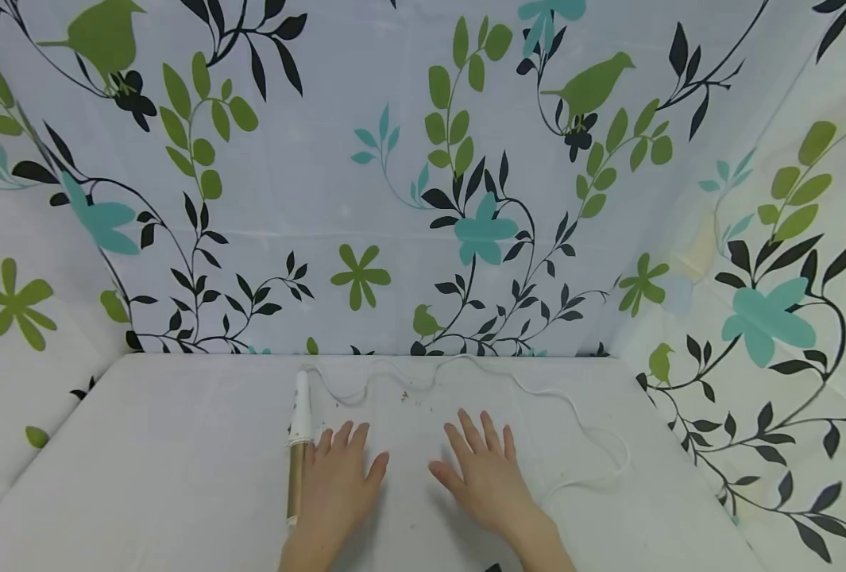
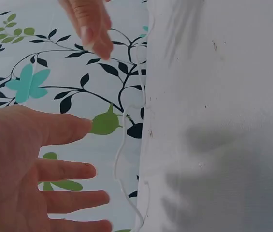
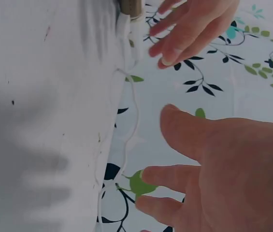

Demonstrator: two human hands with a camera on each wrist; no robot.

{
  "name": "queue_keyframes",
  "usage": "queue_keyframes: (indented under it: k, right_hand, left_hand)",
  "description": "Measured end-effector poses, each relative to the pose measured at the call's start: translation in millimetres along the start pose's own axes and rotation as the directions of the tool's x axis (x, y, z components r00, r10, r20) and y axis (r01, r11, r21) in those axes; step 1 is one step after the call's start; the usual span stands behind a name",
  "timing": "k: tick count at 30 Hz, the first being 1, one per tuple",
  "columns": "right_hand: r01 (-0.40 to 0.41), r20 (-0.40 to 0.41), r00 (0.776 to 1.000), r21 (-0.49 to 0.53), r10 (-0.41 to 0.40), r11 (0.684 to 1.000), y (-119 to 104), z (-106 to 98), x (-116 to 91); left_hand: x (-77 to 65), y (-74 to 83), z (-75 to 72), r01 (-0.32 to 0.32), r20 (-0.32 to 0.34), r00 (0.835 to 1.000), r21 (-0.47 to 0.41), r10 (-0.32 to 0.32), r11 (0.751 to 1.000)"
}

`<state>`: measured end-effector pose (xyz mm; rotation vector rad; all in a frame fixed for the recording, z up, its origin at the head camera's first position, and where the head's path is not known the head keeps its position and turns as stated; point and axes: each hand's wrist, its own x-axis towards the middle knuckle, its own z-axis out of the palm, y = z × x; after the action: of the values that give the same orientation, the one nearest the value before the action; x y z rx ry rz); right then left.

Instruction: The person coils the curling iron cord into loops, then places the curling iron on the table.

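A curling iron (image 1: pixel 301 409) lies at the left of the white table, its white handle pointing away and its gold barrel (image 1: pixel 296 477) toward me. My left hand (image 1: pixel 340 485) is over the table just right of the barrel, fingers spread, and hides part of it in the head view. Farther right, my right hand (image 1: pixel 490 485) is also held with spread fingers and holds nothing. Shadows beneath both hands suggest they are raised off the surface. In the right wrist view, the curling iron (image 3: pixel 132 36) shows partly at the top, near the left hand (image 3: pixel 194 29).
From the handle a white cord (image 1: pixel 537 391) winds along the back of the table (image 1: pixel 187 461) and loops round at the right. Patterned cloth (image 1: pixel 394 159) with leaves and birds hangs behind and at both sides. Small dark specks dot the tabletop.
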<state>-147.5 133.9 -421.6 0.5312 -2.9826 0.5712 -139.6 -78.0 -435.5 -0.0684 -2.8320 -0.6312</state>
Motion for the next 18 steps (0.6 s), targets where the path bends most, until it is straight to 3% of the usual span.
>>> queue_keyframes:
  k: [7, 11, 14, 16, 18]
  right_hand:
    - [0.025, 0.067, 0.998, -0.033, -0.022, 0.999, -8.0, -1.0, -11.1]
    - [0.047, 0.087, 0.995, -0.019, -0.045, 0.999, -12.1, -0.7, -14.4]
    - [0.055, 0.095, 0.994, -0.018, -0.053, 0.998, -12.8, -0.4, -15.3]
    - [0.06, 0.113, 0.992, -0.023, -0.057, 0.998, -12.9, -0.6, -15.5]
    - [0.066, 0.134, 0.989, -0.028, -0.062, 0.997, -13.4, -1.9, -16.6]
  left_hand:
    - [-5.1, -7.5, -10.1, 0.032, -0.017, 0.999, -0.045, -0.033, 0.998]
    - [-4.4, -21.5, -15.1, 0.09, -0.066, 0.993, -0.06, -0.094, 0.994]
    - [-4.6, -37.0, -17.8, 0.147, -0.106, 0.983, -0.017, -0.148, 0.989]
    - [-5.2, -47.4, -18.6, 0.192, -0.082, 0.978, 0.021, -0.19, 0.981]
    - [-6.0, -55.9, -18.1, 0.24, 0.001, 0.971, 0.05, -0.241, 0.969]
